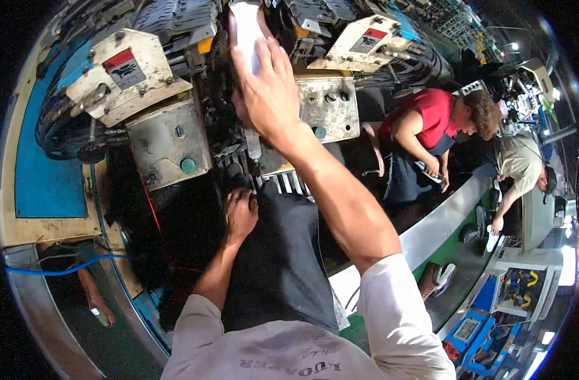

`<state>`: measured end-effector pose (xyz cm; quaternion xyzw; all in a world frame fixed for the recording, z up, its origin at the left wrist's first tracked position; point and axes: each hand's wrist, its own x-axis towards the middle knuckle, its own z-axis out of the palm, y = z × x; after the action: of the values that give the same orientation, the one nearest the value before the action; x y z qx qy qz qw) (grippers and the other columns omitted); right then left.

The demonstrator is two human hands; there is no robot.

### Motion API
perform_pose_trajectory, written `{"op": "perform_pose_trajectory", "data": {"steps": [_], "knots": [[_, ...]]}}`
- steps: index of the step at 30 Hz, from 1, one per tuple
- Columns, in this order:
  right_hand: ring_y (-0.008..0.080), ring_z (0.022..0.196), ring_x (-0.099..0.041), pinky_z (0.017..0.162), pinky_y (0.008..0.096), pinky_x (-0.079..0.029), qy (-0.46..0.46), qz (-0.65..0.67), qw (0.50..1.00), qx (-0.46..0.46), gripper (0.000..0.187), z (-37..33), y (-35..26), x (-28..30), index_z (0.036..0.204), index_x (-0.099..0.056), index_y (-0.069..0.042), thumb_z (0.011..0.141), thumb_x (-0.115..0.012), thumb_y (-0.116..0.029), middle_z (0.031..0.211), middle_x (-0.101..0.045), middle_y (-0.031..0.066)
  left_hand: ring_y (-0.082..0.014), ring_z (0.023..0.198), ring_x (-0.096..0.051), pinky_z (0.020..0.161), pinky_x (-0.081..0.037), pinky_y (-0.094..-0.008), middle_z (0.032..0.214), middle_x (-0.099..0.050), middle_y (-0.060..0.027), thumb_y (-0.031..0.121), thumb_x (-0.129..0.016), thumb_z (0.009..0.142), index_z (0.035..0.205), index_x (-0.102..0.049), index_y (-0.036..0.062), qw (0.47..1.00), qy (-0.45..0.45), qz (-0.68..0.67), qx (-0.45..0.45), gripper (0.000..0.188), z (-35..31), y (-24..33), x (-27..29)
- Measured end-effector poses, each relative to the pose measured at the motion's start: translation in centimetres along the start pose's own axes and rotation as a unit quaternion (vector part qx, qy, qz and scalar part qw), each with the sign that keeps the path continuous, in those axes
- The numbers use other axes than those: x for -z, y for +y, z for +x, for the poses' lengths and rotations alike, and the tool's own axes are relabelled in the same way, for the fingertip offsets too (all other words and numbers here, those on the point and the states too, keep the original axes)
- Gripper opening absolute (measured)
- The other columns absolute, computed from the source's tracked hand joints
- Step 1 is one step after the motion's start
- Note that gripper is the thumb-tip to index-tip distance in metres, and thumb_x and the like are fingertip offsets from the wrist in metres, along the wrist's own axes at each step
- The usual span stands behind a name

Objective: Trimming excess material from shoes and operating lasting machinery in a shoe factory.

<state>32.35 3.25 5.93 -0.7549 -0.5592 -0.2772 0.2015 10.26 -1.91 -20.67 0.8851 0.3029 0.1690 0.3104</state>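
Observation:
My right hand (pixel 267 92) is stretched far forward into the machine, its thumb and fingers around a long white piece (pixel 246 31). Strong light washes out that piece, so I cannot tell its kind. Lower down and close to my lap, my left hand (pixel 240 214) is curled at a dark part below the machine's middle. What its fingers hold, if anything, is hidden. The machine has two worn cream side plates, a left plate (pixel 128 73) and a right plate (pixel 362 44). Below them sit a left metal control box (pixel 169 142) and a right metal control box (pixel 330 107).
Hoses (pixel 51 123) hang at the machine's left side. A metal conveyor edge (pixel 438 215) runs along my right. Beyond it are a co-worker in a red shirt (pixel 429 117) and another person in a pale shirt (pixel 521 161). Brown shoes (pixel 436 280) lie on a green belt (pixel 460 269).

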Motion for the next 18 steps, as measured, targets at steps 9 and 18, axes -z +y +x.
{"op": "perform_pose_trajectory", "data": {"steps": [9, 18], "knots": [[0.053, 0.141, -0.049, 0.123, 0.0585, -0.034, 0.096, 0.008, 0.995, -0.018, 0.045, 6.4, 2.3, -3.4, 0.138, -0.067, -0.003, 0.096, -0.058, -0.017, 0.142, -0.059, 0.0385, -0.0411, 0.126, -0.06, 0.109, -0.047, -0.0528, 0.125, -0.068, -0.0182, 0.015, -0.072, 0.095, 0.126, -0.069, 0.0015, 0.999, 0.012, 0.029, -0.044, 0.034, 0.7, -1.4, -1.3], [0.0519, 0.137, -0.053, 0.123, 0.0597, -0.034, 0.112, 0.013, 0.992, -0.053, 0.049, 8.3, 0.7, -2.1, 0.138, -0.065, 0.002, 0.093, -0.062, -0.018, 0.138, -0.059, 0.0391, -0.0401, 0.131, -0.056, 0.109, -0.047, -0.0554, 0.134, -0.065, -0.0162, 0.019, -0.072, 0.1, 0.13, -0.067, 0.004, 0.995, -0.086, 0.049, -0.017, 0.034, 1.2, -0.6, -2.0]]}}
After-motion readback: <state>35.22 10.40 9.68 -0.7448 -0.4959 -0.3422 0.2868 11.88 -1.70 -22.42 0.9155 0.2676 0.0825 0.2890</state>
